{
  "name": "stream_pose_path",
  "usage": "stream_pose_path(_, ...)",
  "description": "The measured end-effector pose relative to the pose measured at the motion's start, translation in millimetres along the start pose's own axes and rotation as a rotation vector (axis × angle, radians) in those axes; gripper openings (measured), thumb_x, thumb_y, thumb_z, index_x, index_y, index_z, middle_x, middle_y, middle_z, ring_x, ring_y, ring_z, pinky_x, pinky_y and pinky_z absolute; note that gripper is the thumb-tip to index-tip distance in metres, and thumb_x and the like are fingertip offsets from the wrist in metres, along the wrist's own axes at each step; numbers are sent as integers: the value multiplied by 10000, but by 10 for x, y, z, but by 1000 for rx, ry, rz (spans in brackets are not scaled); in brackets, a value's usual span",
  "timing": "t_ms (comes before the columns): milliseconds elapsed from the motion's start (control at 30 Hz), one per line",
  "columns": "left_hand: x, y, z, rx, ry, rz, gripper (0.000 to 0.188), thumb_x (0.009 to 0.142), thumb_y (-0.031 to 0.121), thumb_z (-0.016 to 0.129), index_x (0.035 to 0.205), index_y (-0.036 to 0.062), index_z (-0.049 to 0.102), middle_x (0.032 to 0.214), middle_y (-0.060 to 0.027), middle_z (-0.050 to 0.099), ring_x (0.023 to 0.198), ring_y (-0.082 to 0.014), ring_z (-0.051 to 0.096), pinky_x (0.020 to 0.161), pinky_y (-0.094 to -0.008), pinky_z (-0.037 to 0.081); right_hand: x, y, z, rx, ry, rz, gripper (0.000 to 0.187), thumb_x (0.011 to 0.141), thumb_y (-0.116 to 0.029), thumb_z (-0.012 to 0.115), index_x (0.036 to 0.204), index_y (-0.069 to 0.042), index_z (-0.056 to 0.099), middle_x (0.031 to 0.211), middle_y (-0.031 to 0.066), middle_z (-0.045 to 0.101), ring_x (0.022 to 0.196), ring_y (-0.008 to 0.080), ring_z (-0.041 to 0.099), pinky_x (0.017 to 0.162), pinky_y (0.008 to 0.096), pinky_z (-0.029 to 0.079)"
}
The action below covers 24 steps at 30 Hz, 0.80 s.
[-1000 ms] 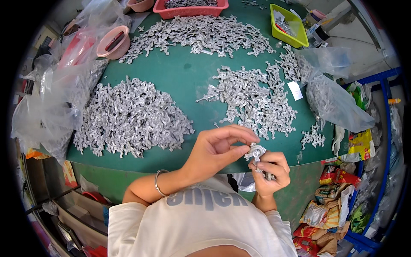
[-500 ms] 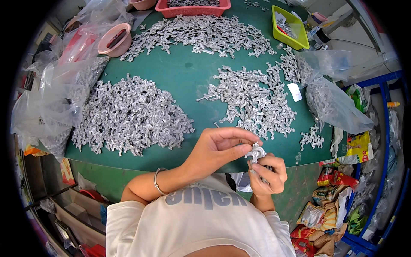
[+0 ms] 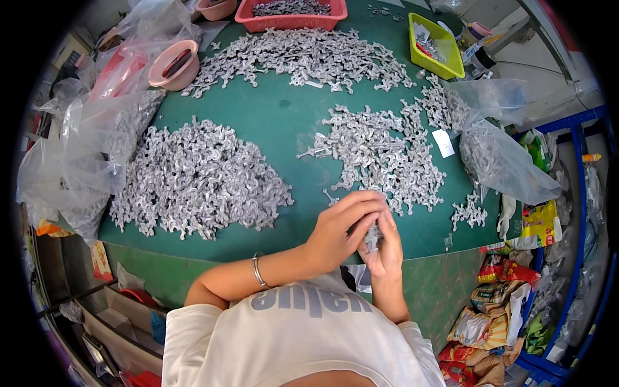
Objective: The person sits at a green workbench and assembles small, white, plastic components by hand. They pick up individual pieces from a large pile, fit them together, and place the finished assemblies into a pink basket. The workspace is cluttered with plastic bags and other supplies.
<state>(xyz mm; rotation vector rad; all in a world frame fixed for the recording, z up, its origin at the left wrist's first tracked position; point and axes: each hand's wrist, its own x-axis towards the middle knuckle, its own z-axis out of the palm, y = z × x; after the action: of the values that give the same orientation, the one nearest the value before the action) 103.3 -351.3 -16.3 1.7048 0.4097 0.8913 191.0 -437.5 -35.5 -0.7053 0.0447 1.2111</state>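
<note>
My left hand (image 3: 342, 229), with a metal bangle on its wrist, and my right hand (image 3: 389, 248) meet over the table's front edge. Between them is a small grey metal casting (image 3: 373, 237), mostly covered by fingers; whether there is more than one cannot be made out. The left fingers curl over its top while the right palm and fingers close round it from the other side. Just beyond the hands lies a pile of similar grey castings (image 3: 387, 155). A larger heap of castings (image 3: 200, 177) spreads to the left.
More castings (image 3: 303, 55) stretch across the back of the green table (image 3: 277, 116). A red basket (image 3: 290, 22), a pink bowl (image 3: 175, 68) and a yellow-green basket (image 3: 435, 48) stand beyond. Clear plastic bags (image 3: 503, 155) sit at both sides. Blue shelving (image 3: 580, 193) is at right.
My hands have drawn together and shifted slightly left. My right hand has turned more upright, and the casting that showed plainly between the fingers is now mostly hidden.
</note>
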Motion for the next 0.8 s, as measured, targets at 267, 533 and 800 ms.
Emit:
stream_pose_path(267,372,-698,47,564,130,30,179,707,22,611,881,12,569,888,-121,536,828,-291,520,766,-366,394,173,-153,-272,193,-25,-51,288,835,-34,446,1123,-48,447,915,64,483,686,128,438,412,186,397)
stream_pose_path(533,514,-1101,104,739,74,53,156,695,35,611,844,12,572,775,-107,549,770,-289,519,703,-374,401,193,-193,-471,300,-185,-53,293,845,-24,427,1136,-30,463,863,40,417,621,85,349,425,159,343)
stream_pose_path(800,549,-838,-75,236,206,-123,177,736,2,586,908,-38,570,789,-105,591,698,-183,577,633,-274,475,212,-234,-442,200,-36,-113,277,842,-49,484,1119,-37,480,820,43,421,653,113,418,457,181,382)
